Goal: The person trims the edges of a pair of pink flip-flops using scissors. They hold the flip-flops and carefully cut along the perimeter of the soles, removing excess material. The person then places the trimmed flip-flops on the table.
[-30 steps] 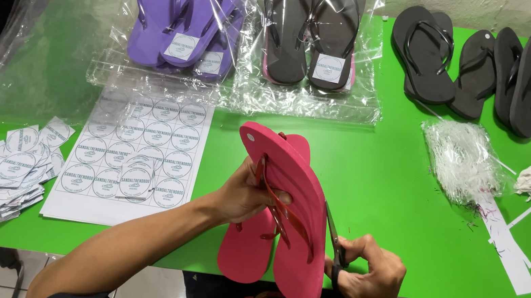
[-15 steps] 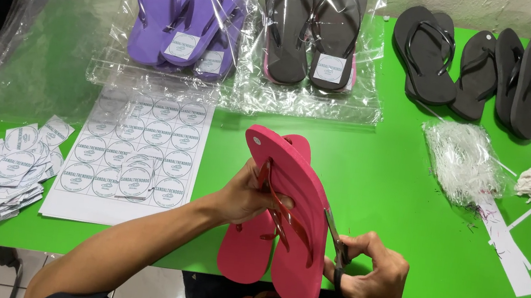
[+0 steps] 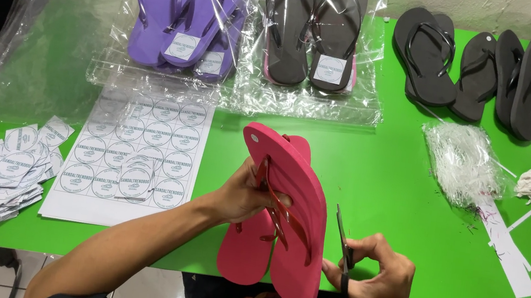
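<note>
My left hand [image 3: 247, 193] grips a pair of pink flip-flops [image 3: 284, 213] by their red straps, holding them tilted on edge above the green table [image 3: 384, 185]. My right hand [image 3: 375, 279] holds small dark scissors [image 3: 343, 244] right beside the outer edge of the upper sandal, blades pointing up. Whether the blades touch the sandal I cannot tell.
Purple flip-flops [image 3: 188, 9] and dark ones [image 3: 312, 25] lie bagged in clear plastic at the back. Loose black flip-flops [image 3: 481, 68] sit back right. A round-sticker sheet [image 3: 135, 152], cut stickers [image 3: 3, 166], a bundle of clear plastic ties [image 3: 462, 161] and paper strips [image 3: 506, 242] lie around.
The pink flip-flops and both hands have shifted very slightly; the scissors stay beside the sandal's edge.
</note>
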